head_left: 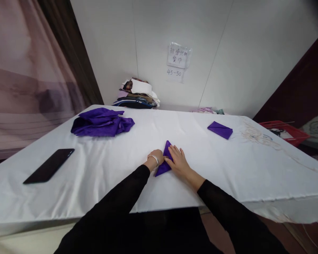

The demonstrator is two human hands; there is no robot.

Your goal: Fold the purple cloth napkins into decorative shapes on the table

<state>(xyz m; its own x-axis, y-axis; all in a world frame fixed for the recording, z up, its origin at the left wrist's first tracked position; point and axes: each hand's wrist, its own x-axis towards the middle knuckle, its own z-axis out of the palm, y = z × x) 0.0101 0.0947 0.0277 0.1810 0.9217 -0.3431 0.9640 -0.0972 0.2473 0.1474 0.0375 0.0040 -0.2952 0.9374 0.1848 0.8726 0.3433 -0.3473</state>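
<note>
From the head camera, I see the purple cloth [163,170] lying mid-table, well in from the near edge of the white tablecloth [132,190]. The right hand [179,163] lies on it, fingers slightly spread; the left hand [157,156] is curled at its left side, and I can't tell whether it pinches anything, its fingertips being hidden. White fabric stretches from them to the folded purple packet [220,129] at back right, the purple heap [103,122] at back left and the black tablet [49,166] near the left edge. The table partly hides the red basket [294,132]; the hands cover the cloth's middle.
</note>
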